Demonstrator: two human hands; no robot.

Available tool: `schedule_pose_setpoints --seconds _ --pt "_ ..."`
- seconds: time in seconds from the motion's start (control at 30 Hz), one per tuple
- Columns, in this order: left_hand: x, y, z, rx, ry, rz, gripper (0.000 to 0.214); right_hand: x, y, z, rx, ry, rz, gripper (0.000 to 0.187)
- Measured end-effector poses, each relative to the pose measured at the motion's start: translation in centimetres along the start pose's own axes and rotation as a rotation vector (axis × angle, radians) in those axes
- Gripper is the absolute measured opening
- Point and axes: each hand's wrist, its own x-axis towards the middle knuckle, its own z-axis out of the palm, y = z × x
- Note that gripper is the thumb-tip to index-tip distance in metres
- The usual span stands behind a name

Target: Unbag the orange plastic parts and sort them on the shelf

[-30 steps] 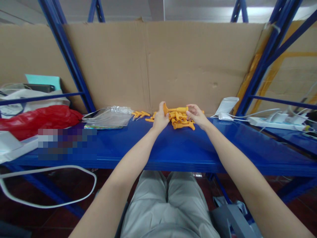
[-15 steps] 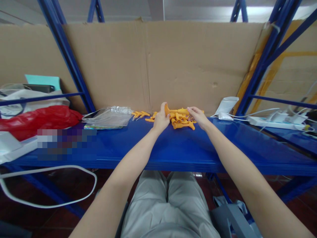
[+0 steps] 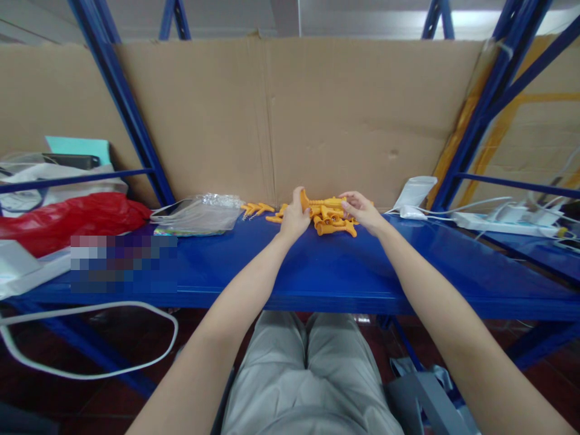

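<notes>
A long orange plastic piece (image 3: 324, 204) with a ribbed middle lies across between my hands, above the blue shelf. My left hand (image 3: 294, 220) is closed round its flared left end, thumb up. At its right end, the bent fingers of my right hand (image 3: 363, 214) close on the piece; the fingertips are partly hidden. Just below, a pile of similar orange plastic parts (image 3: 334, 227) rests on the shelf, some of them tube-shaped with open ends. Left of my left hand lie small orange pieces (image 3: 256, 208) with thin metal chains.
Clear plastic bags (image 3: 199, 217) lie to the left, beside a red plastic bag (image 3: 72, 219). A white packet (image 3: 414, 196) and a white power strip (image 3: 502, 223) with cables are at the right. Cardboard (image 3: 339, 115) closes off the back between blue metal posts (image 3: 131, 115).
My right hand has shifted slightly, and its fingers are more bent at the long piece's right end. My left hand stays in nearly the same place, holding the other end.
</notes>
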Motion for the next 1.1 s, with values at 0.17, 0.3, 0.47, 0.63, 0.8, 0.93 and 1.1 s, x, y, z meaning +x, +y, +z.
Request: schedule_pose_setpoints --seconds 0.17,0.3,0.47,0.63,0.8,0.93,1.1 --pt "-0.1 0.2 -0.2 0.007 -0.016 -0.013 0.067 -0.1 -0.6 0.2 0.021 0.047 0.116 0.031" --pt "-0.3 0.6 -0.4 0.044 -0.032 -0.035 0.065 0.0 -0.9 0.4 0.047 0.101 0.274 0.032" --pt "-0.5 1.0 -0.5 0.073 -0.038 -0.035 0.063 0.0 -1.2 0.7 0.023 0.130 0.339 0.028" --pt "-0.5 1.1 -0.6 0.086 -0.040 -0.044 0.062 0.0 -0.7 0.3 0.001 0.117 0.253 0.014" --pt "-0.5 1.1 -0.8 0.099 -0.054 -0.053 0.062 0.3 0.9 -0.7 -0.189 0.009 0.023 0.024" --pt "-0.6 1.1 -0.8 0.114 -0.082 -0.047 0.062 0.7 2.1 -1.3 -0.508 -0.018 -0.157 0.028" --pt "-0.6 0.9 -0.7 0.156 -0.109 -0.055 0.061 0.7 2.7 -1.9 -0.766 0.007 -0.197 0.032"
